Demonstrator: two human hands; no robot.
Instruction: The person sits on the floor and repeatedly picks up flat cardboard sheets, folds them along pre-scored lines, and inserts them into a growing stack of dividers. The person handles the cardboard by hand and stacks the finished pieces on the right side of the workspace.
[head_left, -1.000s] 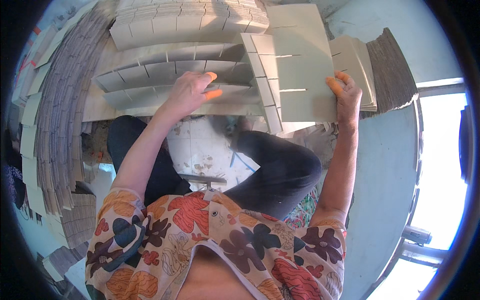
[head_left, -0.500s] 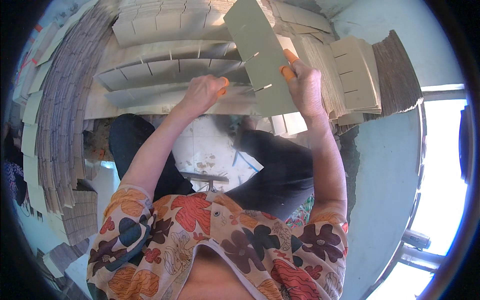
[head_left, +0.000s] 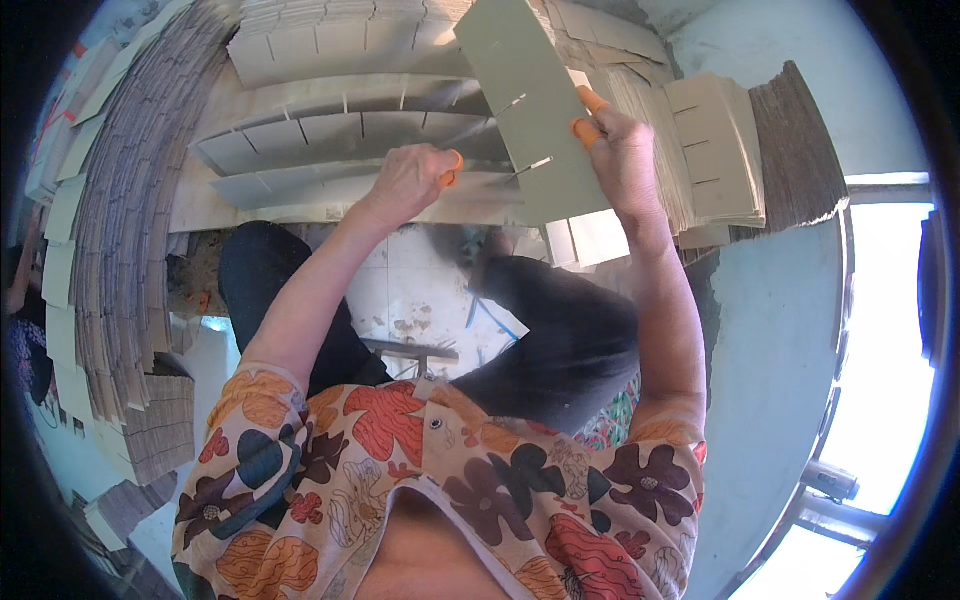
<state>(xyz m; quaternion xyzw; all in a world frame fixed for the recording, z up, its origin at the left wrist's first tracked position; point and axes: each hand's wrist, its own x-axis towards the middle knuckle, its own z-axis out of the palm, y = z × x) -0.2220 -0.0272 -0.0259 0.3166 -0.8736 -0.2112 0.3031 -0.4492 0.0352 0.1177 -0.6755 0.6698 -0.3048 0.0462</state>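
A long grey cardboard strip with slots cut in from one edge is tilted in front of me, gripped near its right edge by my right hand. Orange finger covers sit on the fingers of both hands. My left hand is closed in a pinch to the left of that strip. What it holds, if anything, is hidden. Just beyond the left hand, slotted cardboard strips stand on edge in spaced rows on a pale board.
Tall stacks of cardboard rise at the left. More slotted cardboard is stacked at the right beside a brown stack. A row of strips lines the back. A pale wall and bright window stand at the right.
My right hand and the strip in it have shifted slightly right and up. My left hand has moved very little and stays pinched.
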